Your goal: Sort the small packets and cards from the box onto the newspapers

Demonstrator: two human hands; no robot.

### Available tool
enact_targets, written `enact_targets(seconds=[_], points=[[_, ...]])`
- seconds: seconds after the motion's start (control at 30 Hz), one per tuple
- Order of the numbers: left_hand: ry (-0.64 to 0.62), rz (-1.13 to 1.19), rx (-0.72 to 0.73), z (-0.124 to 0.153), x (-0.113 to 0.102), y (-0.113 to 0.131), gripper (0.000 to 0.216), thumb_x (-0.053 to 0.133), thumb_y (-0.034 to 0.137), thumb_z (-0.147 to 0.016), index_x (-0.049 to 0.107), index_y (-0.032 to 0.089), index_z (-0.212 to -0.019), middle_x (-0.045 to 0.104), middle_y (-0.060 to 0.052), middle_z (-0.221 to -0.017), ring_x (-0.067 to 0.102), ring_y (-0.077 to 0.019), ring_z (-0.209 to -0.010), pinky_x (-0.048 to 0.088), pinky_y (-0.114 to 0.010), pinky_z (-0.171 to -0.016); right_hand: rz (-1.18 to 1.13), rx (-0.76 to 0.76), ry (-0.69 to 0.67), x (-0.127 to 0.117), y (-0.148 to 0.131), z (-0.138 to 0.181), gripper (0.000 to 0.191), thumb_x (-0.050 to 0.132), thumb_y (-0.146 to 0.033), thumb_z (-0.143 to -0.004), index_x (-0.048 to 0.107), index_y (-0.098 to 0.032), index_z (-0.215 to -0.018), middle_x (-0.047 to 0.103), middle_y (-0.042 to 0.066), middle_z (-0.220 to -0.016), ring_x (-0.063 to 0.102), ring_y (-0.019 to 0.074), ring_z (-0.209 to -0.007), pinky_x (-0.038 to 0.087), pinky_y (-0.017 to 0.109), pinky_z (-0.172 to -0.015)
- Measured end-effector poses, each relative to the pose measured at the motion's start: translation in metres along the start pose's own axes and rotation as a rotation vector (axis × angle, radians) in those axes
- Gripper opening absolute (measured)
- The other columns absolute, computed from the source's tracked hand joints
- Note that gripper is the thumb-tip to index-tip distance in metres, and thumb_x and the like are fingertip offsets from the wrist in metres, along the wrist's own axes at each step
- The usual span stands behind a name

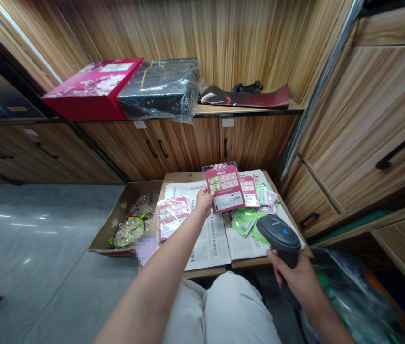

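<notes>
My left hand (205, 200) pinches the left edge of a pink printed packet (224, 184), its barcode side facing up toward me. In my right hand (297, 270) is a dark grey barcode scanner (279, 233) with a small blue light on top, its head pointing toward the packets. Behind the held packet lies another pink packet (249, 191), partly covered by it. Small green sachets (243, 222) are spread to the right, some under the scanner. A further pink packet in clear wrap (172, 217) rests left of my forearm.
Newspaper (209, 243) covers the cardboard box in front of my knees. An open carton (105, 239) with wrapped items stands to the left. A pink box (91, 88) and a plastic-wrapped black box (161, 91) sit on the shelf. Clear plastic bags (356, 291) lie at the right.
</notes>
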State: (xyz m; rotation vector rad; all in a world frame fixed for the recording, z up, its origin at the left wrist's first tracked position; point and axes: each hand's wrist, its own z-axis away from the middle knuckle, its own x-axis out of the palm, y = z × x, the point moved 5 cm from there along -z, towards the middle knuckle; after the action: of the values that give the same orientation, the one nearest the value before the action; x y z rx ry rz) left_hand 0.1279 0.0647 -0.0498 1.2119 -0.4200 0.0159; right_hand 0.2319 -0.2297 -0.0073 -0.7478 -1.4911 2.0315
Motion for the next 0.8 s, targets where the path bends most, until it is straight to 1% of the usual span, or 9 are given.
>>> enact_targets(seconds=[0.13,0.27,0.37,0.47,0.57,0.67,0.73,0.8], points=[[-0.006,-0.015,-0.021,0.003,0.001,-0.002,0.031,0.073,0.012,-0.063,0.062,0.017,-0.092,0.071,-0.003,-0.083,0.069,-0.0221,-0.082,0.057,-0.04,-0.076,0.004,0.003,0.006,-0.001,0.003,-0.001,0.037,0.073,-0.052,-0.069,0.062,-0.017,-0.077,0.048,-0.008,-0.036,0.044,0.0116,-0.029,0.035,0.023,-0.031],[-0.025,-0.006,-0.003,0.001,0.002,-0.003,0.031,0.072,0.013,-0.063,0.062,0.018,-0.092,0.071,-0.003,-0.083,0.069,-0.0219,-0.083,0.057,-0.04,-0.077,-0.003,0.011,0.012,-0.001,0.007,-0.003,0.039,0.073,-0.053,-0.069,0.062,-0.017,-0.078,0.049,-0.007,-0.036,0.043,0.0111,-0.029,0.035,0.022,-0.031],[-0.033,0.006,0.013,-0.002,0.001,-0.006,0.033,0.074,0.014,-0.061,0.061,0.017,-0.091,0.071,-0.003,-0.082,0.069,-0.0209,-0.079,0.057,-0.04,-0.077,0.002,0.009,0.009,-0.001,0.008,-0.005,0.038,0.072,-0.052,-0.069,0.062,-0.017,-0.08,0.049,-0.007,-0.036,0.044,0.011,-0.029,0.035,0.022,-0.031],[-0.031,0.004,0.012,-0.006,-0.001,-0.012,0.037,0.079,0.019,-0.057,0.059,0.016,-0.088,0.071,-0.004,-0.079,0.068,-0.0202,-0.074,0.056,-0.04,-0.075,-0.014,0.001,0.013,-0.003,0.008,-0.006,0.037,0.072,-0.051,-0.07,0.061,-0.017,-0.08,0.049,-0.008,-0.036,0.043,0.011,-0.029,0.035,0.022,-0.031],[-0.007,0.014,0.024,-0.009,0.001,-0.019,0.04,0.081,0.023,-0.054,0.057,0.016,-0.085,0.069,-0.003,-0.076,0.067,-0.0182,-0.071,0.056,-0.036,-0.073,-0.021,-0.016,0.024,-0.009,0.007,-0.007,0.036,0.073,-0.05,-0.071,0.06,-0.017,-0.08,0.049,-0.008,-0.036,0.044,0.0109,-0.029,0.035,0.022,-0.031],[0.016,0.018,0.029,-0.011,0.011,-0.027,0.037,0.079,0.024,-0.056,0.054,0.018,-0.083,0.064,0.002,-0.067,0.063,-0.0143,-0.061,0.054,-0.031,-0.066,-0.035,-0.022,0.037,-0.015,0.008,-0.01,0.037,0.074,-0.05,-0.071,0.061,-0.016,-0.082,0.049,-0.008,-0.037,0.044,0.0105,-0.03,0.036,0.022,-0.032],[0.007,-0.002,0.014,-0.012,0.022,-0.035,0.035,0.077,0.024,-0.058,0.053,0.018,-0.082,0.061,0.004,-0.062,0.06,-0.0125,-0.057,0.052,-0.028,-0.062,-0.046,-0.013,0.057,-0.02,0.009,-0.012,0.039,0.074,-0.051,-0.07,0.061,-0.016,-0.083,0.049,-0.008,-0.038,0.044,0.0104,-0.03,0.036,0.022,-0.031],[-0.009,-0.019,0.0,-0.012,0.035,-0.042,0.033,0.076,0.022,-0.058,0.054,0.017,-0.083,0.06,0.004,-0.063,0.059,-0.012,-0.057,0.051,-0.027,-0.062,-0.047,0.001,0.083,-0.024,0.009,-0.013,0.041,0.075,-0.052,-0.069,0.061,-0.016,-0.083,0.05,-0.008,-0.039,0.043,0.0105,-0.03,0.036,0.022,-0.031]])
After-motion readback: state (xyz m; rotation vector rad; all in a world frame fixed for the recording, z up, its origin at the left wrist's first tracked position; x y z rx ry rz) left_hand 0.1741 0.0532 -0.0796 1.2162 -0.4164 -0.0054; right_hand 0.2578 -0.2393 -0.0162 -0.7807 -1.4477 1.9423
